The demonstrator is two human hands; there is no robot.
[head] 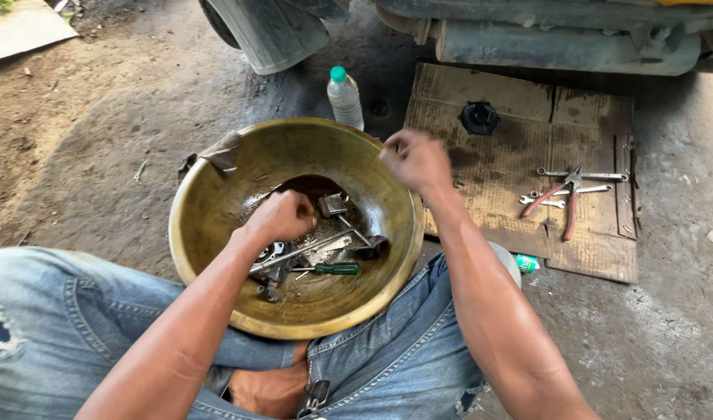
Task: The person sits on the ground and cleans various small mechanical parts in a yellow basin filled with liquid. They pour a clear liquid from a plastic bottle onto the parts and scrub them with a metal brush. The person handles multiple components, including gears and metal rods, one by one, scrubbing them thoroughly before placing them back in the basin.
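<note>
The underside of a vehicle (558,35) fills the top of the view, with a tyre (267,31) at its left, above an oil-stained dirt floor (99,179). A flattened sheet of cardboard (520,163) lies on that floor to the right, carrying a round black cap (479,117), red-handled pliers (562,204) and a few spanners (582,176) just beside them. In front of the seated person, between the knees of their jeans (53,327), sits a wide brass-coloured basin (216,210) with dark oily liquid pooled in its bottom; a rag (222,152) hangs over its far left rim and a clear plastic bottle with a green cap (345,97) stands just behind it. In the basin lie greasy metal parts (333,204), a long metal rod (310,249) and a green-handled screwdriver (334,268). The left hand (282,216) is down in the basin, clenched, apparently around a small part or a cloth, though what it grips is hidden. The right hand (415,158) is raised above the far right rim, blurred, fingers loosely curled; whether it holds anything cannot be told. The step in hand looks like washing parts in the oily liquid. A next move would call for a firm grip on slippery metal, kept low so the liquid stays inside the basin.
</note>
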